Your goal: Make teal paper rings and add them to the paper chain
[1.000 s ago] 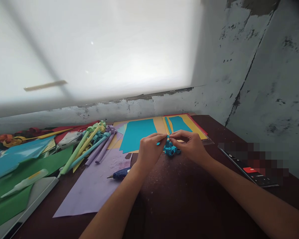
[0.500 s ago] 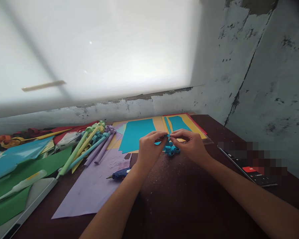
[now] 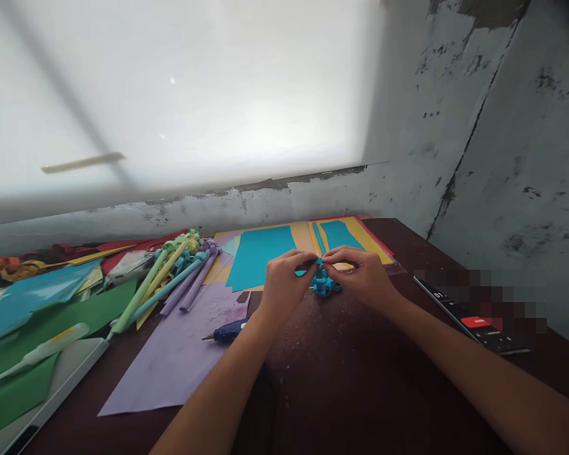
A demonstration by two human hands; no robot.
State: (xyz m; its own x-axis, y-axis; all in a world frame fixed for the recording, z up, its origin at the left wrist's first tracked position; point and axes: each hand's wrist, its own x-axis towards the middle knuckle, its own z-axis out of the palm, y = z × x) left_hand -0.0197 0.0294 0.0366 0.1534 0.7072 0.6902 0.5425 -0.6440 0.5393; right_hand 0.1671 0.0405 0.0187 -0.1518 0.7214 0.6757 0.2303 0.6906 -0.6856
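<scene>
Stained grey wall (image 3: 526, 158), device with lit screen (image 3: 492, 333)

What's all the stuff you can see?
paper piece: one, blue, centre
curls: several, blue, below piece
sheets: several, blue and yellow, behind piece
purple sheet: one, purple, left
glue gun: one, dark blue, left
curl-topped sticks: at least five, mixed colours, left
coloured sheets: several, green and blue, far left
bottle: one, whitish, far left
screen device: one, black, right
table: one, brown, underneath
walls: two, greyish, behind
bright panel: one, white, back
left hand: one, pinching piece
right hand: one, pinching piece
</scene>
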